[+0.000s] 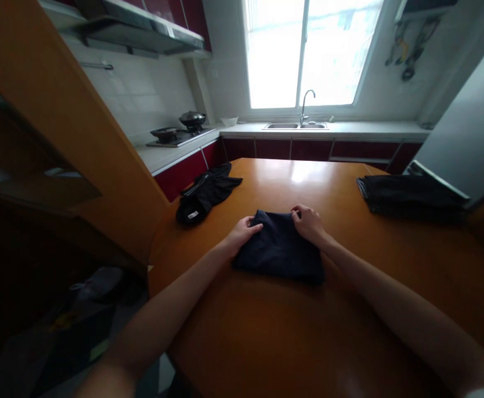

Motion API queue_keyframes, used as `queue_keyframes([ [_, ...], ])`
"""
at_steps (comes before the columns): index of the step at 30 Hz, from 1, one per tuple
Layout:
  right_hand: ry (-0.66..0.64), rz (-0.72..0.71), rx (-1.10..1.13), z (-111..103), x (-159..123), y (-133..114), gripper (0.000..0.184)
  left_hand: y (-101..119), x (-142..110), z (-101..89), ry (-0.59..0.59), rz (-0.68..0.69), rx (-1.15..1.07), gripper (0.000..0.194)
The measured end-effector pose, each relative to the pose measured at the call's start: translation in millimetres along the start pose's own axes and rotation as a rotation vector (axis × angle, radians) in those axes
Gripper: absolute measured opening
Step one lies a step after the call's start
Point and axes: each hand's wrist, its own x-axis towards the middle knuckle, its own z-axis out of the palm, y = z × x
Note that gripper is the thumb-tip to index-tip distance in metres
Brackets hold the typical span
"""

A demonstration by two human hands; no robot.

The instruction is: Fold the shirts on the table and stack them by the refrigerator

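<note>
A dark navy folded garment (pixel 279 249) lies flat in the middle of the orange wooden table (pixel 267 331). My left hand (pixel 244 231) grips the garment's far left corner with curled fingers. At the far right corner, my right hand (pixel 306 221) pinches the cloth edge, fingers closed on it. Both forearms reach in from the near edge of the table.
A crumpled black garment (pixel 204 194) lies at the table's far left edge. A stack of folded dark clothes (pixel 410 194) sits at the far right. Beyond are a kitchen counter with a sink (pixel 295 126), a stove with pans (pixel 179 132), and a tall orange cabinet (pixel 59 138) on the left.
</note>
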Motion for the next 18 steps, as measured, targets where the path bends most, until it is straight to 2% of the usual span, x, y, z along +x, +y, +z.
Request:
queue_keyframes([
  [2, -0.006, -0.002, 0.114, 0.5, 4.0, 6.0, 0.026, -1.6, 1.0, 0.8, 0.05, -0.004, 0.014, 0.053],
  [4, -0.033, -0.029, 0.229, -0.3, 8.3, 15.1, 0.027, -1.2, 1.3, 0.0, 0.048, -0.073, 0.002, 0.062],
  [7, -0.074, -0.064, 0.331, -2.0, 11.8, 28.2, 0.028, 1.6, 2.2, -2.9, 0.033, -0.172, 0.0, 0.063],
  [9, -0.065, -0.056, 0.354, -2.0, 11.6, 33.4, 0.028, 3.5, 3.7, -5.3, 0.031, -0.182, 0.031, 0.059],
  [11, -0.045, -0.036, 0.344, -0.7, 10.3, 34.9, 0.026, 5.2, 5.8, -8.7, 0.042, -0.124, 0.113, 0.05],
  [15, -0.015, 0.011, 0.248, 2.7, 6.8, 29.8, 0.026, 8.9, 9.2, -19.2, 0.142, 0.07, 0.343, 0.024],
  [17, -0.015, 0.033, 0.186, 3.2, 5.1, 26.0, 0.026, 10.7, 9.5, -24.2, 0.137, 0.09, 0.453, 0.014],
  [18, -0.019, 0.045, 0.159, 3.1, 4.2, 24.4, 0.026, 11.3, 9.3, -26.0, 0.115, 0.09, 0.519, 0.017],
])
